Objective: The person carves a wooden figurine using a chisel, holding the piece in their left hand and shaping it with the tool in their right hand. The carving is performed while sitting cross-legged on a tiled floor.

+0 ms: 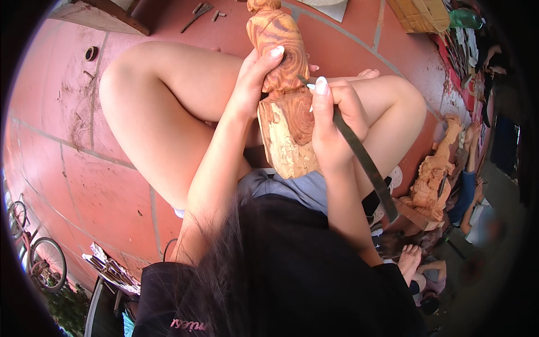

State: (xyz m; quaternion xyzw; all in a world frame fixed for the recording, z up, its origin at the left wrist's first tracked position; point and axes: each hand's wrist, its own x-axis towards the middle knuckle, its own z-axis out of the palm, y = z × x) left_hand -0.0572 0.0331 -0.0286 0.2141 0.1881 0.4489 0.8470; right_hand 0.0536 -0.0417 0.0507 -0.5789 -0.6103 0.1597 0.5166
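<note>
A wooden figure carving (279, 42) with swirling brown grain stands on an uncut block base (289, 135), part pale and part brown, between my bent legs. My left hand (255, 78) is wrapped round the figure's left side, thumb on its front and fingertips showing behind at the right. In my right hand (337, 115) is a long, flat, dark metal carving chisel (365, 160), pinched near its working end. The tip meets or nearly meets the wood where the figure joins the base; actual contact cannot be told. The chisel's other end slants down to the right, past my forearm.
Red floor tiles (50, 112) surround me. A larger wooden carving (432, 182) lies at the right, near other people's arms and feet. A small ring (90, 53) and a thin tool (196, 17) rest on the floor. At the far left stands a bicycle (48, 264).
</note>
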